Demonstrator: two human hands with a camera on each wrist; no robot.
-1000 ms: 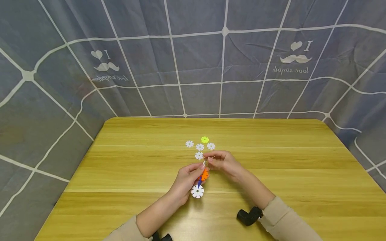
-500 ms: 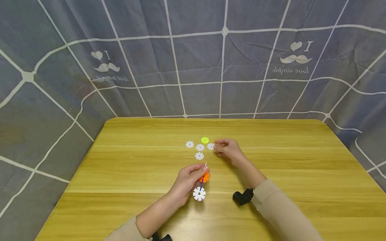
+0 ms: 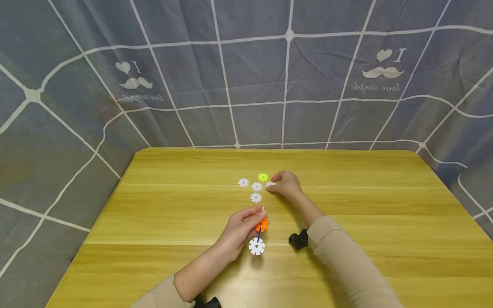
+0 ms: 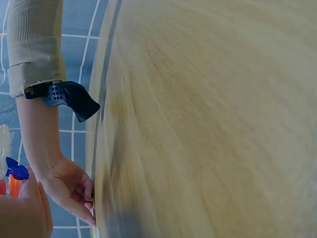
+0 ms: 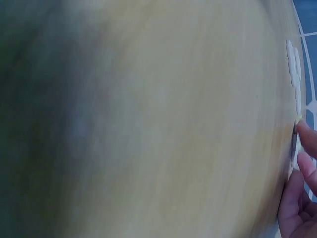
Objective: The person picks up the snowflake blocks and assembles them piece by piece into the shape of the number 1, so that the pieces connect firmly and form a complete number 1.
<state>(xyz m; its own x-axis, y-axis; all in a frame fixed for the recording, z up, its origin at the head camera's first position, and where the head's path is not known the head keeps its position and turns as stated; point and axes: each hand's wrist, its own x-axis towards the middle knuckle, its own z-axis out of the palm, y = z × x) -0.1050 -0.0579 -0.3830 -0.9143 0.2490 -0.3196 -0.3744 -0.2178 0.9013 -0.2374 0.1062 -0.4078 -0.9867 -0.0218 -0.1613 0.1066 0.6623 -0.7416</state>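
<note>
In the head view my left hand (image 3: 239, 232) pinches a joined string of notched plastic discs. The string has an orange disc (image 3: 262, 225), a blue disc (image 3: 259, 234) seen edge-on, and a white disc (image 3: 256, 247) at the near end. A white edge (image 3: 263, 209) pokes up above the left fingertips. Farther off, my right hand (image 3: 288, 185) pinches a white disc (image 3: 270, 183) at the right of the loose group, partly covered by the fingers. The left wrist view shows the blue disc (image 4: 17, 169) beside the left thumb.
Several discs lie flat on the wooden table (image 3: 173, 214): a yellow-green disc (image 3: 263, 176) at the back, and white discs (image 3: 256, 197) left of and nearer than it. A grey curtain (image 3: 254, 77) with white lines hangs behind. Black wrist devices (image 3: 298, 239) sit by the sleeves.
My right hand has left the joined discs, moved away to the rightmost loose white disc, and its fingers have closed on it. My left hand stays nearly still; the string has tilted slightly.
</note>
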